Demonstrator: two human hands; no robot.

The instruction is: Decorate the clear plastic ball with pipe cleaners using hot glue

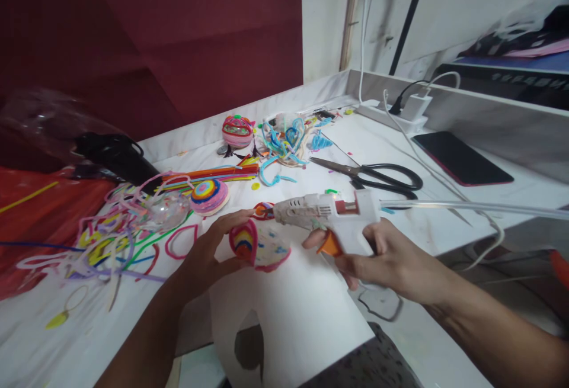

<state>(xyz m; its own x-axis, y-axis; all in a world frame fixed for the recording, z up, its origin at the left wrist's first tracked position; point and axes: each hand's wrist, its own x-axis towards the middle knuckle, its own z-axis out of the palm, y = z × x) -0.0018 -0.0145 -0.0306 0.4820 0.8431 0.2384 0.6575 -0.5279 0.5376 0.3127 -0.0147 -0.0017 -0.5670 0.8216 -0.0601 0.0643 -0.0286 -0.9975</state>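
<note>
My right hand [386,255] is wrapped round the grip of a white glue gun [311,210] with an orange trigger. A clear glue stick [448,205] runs out of its rear, and its nozzle points left. Between the fingers of my left hand [217,243] is a small rounded craft piece [260,244], with rainbow bands on one end, a pink edge and a white, blue-speckled side. The nozzle is just above that piece; I cannot tell whether they touch. Beneath both hands lies a white paper sheet [293,311] with a hole cut in it.
Black-handled scissors [377,175] lie beyond the glue gun, near a phone [462,157] and a power strip [395,116]. Loose pipe cleaners [133,234] spread across the left side. A rainbow-topped ball [208,197] and a pink striped ball [237,132] stand farther back.
</note>
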